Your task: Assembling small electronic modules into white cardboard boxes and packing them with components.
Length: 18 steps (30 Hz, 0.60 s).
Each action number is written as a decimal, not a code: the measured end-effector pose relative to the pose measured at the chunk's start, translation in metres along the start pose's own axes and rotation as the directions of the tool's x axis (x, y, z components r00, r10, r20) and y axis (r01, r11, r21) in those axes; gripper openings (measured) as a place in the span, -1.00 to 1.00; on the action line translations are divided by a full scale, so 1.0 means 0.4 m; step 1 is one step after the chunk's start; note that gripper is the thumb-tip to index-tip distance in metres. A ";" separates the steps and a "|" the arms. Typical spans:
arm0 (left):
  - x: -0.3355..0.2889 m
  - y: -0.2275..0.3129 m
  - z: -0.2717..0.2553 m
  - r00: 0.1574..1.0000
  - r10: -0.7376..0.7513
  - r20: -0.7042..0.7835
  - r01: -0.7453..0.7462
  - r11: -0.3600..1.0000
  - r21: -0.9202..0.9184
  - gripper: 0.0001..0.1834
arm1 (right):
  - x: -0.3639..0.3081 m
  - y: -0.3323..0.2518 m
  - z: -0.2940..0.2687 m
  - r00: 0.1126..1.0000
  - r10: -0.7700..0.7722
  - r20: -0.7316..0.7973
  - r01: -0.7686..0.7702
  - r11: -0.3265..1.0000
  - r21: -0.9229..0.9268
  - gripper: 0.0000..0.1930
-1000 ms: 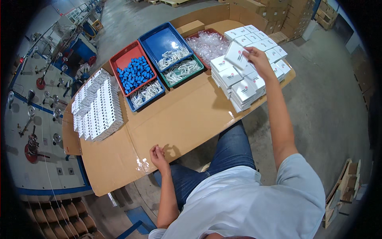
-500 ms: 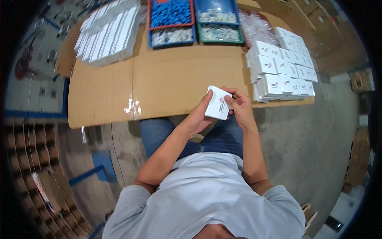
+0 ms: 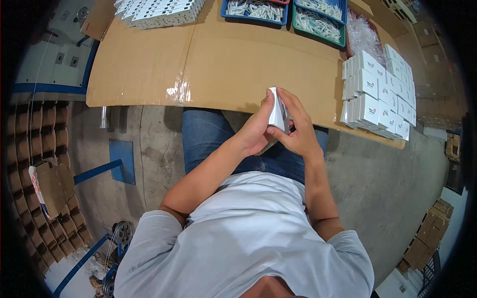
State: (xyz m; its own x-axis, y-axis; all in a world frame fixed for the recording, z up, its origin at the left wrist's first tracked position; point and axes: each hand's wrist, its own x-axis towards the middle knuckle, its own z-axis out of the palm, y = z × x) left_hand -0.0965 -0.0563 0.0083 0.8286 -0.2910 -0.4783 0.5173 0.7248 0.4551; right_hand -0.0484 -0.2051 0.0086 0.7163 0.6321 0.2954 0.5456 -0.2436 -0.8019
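Observation:
A small flat white box [image 3: 278, 113] is held upright between both hands above my lap, near the front edge of the table. Its narrow white side faces up toward me; the printed face is turned to the right and mostly hidden by fingers. My left hand [image 3: 256, 128] grips it from the left, thumb along its upper end. Wrapped round the other side is my right hand [image 3: 300, 130], with the thumb at the lower end of the box and the fingers along its far face.
The cardboard-covered table [image 3: 223, 74] spans the front. On its right stand stacked white boxes [image 3: 377, 99]; at the far left lie rows of white boxes [image 3: 164, 12]. Trays of small white parts [image 3: 256, 11] and a bin of clear plastic [image 3: 362, 35] line the back. Partitioned cardboard [image 3: 42, 129] stands at left.
The white box has been turned from showing its printed face to standing edge-on. My right hand's fingers now wrap further round it. The view has shifted, so the table sits higher in the picture.

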 end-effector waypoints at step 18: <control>0.024 -0.048 0.021 0.982 0.155 -0.108 -0.150 0.987 0.052 -0.49 | -0.026 0.093 0.079 0.948 -0.216 -0.233 0.190 0.973 -0.129 -0.20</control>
State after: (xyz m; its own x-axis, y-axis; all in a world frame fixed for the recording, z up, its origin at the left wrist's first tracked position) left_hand -0.0966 -0.0784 0.0014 0.8709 -0.1060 -0.4798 0.3971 0.7269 0.5603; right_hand -0.0492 -0.1975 -0.0407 0.6629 0.4807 0.5740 0.7229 -0.2117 -0.6577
